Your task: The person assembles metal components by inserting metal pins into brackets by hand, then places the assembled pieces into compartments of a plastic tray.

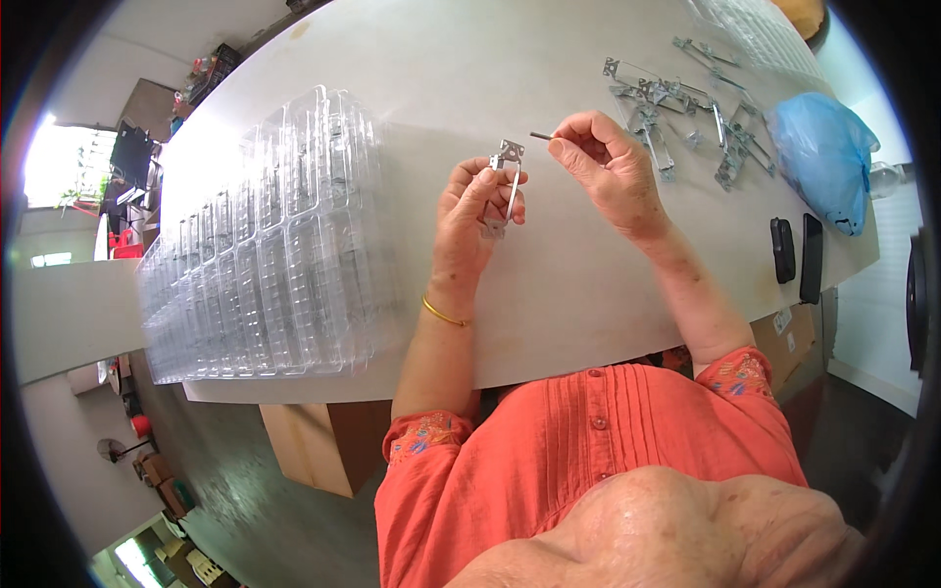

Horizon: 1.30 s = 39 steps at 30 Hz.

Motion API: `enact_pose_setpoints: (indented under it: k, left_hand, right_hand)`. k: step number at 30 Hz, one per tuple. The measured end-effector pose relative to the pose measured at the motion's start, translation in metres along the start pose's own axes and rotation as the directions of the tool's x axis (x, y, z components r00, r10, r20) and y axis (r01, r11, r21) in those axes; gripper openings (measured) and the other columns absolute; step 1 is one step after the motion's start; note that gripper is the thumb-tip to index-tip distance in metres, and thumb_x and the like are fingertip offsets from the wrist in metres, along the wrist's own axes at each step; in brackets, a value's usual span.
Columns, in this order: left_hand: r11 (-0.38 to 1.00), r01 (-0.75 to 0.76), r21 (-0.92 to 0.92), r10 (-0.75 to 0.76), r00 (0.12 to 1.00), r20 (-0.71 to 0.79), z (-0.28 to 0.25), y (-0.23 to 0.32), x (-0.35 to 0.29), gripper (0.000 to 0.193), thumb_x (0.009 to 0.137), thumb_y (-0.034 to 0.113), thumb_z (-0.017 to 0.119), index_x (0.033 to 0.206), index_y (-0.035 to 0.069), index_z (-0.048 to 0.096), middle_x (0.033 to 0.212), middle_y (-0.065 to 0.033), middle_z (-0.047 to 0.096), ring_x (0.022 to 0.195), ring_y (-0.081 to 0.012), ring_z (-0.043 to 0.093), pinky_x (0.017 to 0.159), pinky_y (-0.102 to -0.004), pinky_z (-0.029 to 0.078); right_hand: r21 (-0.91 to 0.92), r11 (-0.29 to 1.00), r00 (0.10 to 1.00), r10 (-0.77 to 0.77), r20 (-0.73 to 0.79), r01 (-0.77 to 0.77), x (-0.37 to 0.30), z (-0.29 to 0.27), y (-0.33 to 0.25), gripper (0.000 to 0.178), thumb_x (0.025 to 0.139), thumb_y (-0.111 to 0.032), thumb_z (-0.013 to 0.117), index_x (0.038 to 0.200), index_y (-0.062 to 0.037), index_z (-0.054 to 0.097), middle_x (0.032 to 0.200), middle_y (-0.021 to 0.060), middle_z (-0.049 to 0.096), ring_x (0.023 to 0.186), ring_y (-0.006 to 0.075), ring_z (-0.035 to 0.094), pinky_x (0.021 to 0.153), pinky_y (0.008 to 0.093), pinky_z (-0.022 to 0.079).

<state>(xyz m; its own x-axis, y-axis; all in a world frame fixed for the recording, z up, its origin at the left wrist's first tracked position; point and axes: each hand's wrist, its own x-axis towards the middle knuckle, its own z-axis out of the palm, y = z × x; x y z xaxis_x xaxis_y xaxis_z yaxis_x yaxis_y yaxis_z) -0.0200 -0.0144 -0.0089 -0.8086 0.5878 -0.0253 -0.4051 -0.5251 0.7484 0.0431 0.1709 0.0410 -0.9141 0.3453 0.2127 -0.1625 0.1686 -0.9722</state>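
My left hand (469, 211) is closed round a metal bracket (507, 155), a slim silvery piece with a flat punched plate at its top and a long thin bar running down. The bracket stands nearly upright over the white table. Between thumb and forefinger of my right hand (616, 171) I pinch a short dark metal pin (540, 136). Its free end points left toward the bracket's top, with a small gap between the two. Beyond my right hand lies a loose heap of similar metal brackets (676, 98).
Stacked clear plastic trays (284, 235) fill the table's left side. At the right are a tied blue plastic bag (821, 157), a black case (782, 251) and a dark phone-like slab (811, 259). More clear trays (760, 39) lie at the far right. A cardboard box (319, 446) stands below the near edge.
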Motion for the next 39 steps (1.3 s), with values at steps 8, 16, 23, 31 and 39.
enact_pose_setpoints:
  k: [8,16,23,31,39]
  left_hand:
    - [0.994,0.083,0.074,-0.082,0.996,-0.023,0.010,0.002,0.000,0.044,0.102,0.020,0.051,0.136,-0.007,0.046,0.104,-0.0161,0.063,0.070,-0.0199,0.061,0.060,-0.0317,0.049]
    - [0.993,0.085,0.082,-0.084,0.996,-0.017,0.009,-0.001,-0.002,0.041,0.101,0.018,0.051,0.134,-0.006,0.051,0.104,-0.0157,0.064,0.072,-0.0187,0.061,0.060,-0.0308,0.049]
    - [0.985,0.093,0.143,-0.088,0.995,-0.043,0.010,0.001,-0.003,0.037,0.100,0.017,0.055,0.132,-0.004,0.055,0.104,-0.0138,0.065,0.072,-0.0157,0.060,0.060,-0.0287,0.048]
    - [0.983,0.068,0.172,-0.068,0.998,-0.006,0.010,0.001,-0.007,0.030,0.099,0.013,0.058,0.127,0.001,0.061,0.100,-0.0063,0.064,0.072,-0.0103,0.058,0.060,-0.0263,0.047]
    - [0.922,0.056,0.382,-0.071,0.997,0.025,0.012,0.001,-0.010,0.032,0.097,0.013,0.060,0.125,-0.001,0.061,0.101,-0.0069,0.063,0.072,-0.0101,0.055,0.063,-0.0254,0.046]
  right_hand:
    - [-0.305,0.902,0.952,-0.284,0.110,0.305,0.007,0.001,0.006,0.004,0.091,-0.006,0.070,0.094,-0.0055,0.067,0.088,0.0041,0.062,0.077,0.0158,0.062,0.069,0.0289,0.052]
    - [-0.327,0.899,0.956,-0.268,0.117,0.291,0.006,0.000,0.014,0.005,0.090,-0.005,0.071,0.092,-0.0053,0.066,0.088,0.0049,0.061,0.077,0.0174,0.063,0.067,0.0301,0.053]
    - [-0.363,0.872,0.945,-0.302,0.127,0.327,0.002,0.000,0.010,0.008,0.088,-0.003,0.072,0.090,-0.0054,0.065,0.086,0.0054,0.062,0.076,0.0188,0.064,0.064,0.0313,0.052]
    - [-0.400,0.874,0.961,-0.255,0.106,0.276,-0.008,0.001,0.003,0.008,0.088,-0.003,0.072,0.092,-0.0055,0.064,0.086,0.0051,0.062,0.073,0.0183,0.063,0.062,0.0305,0.052]
    - [-0.239,0.966,0.994,-0.084,0.077,0.100,-0.017,0.003,0.002,0.009,0.094,-0.007,0.068,0.101,-0.0039,0.064,0.082,0.0024,0.060,0.073,0.0105,0.059,0.065,0.0267,0.049]
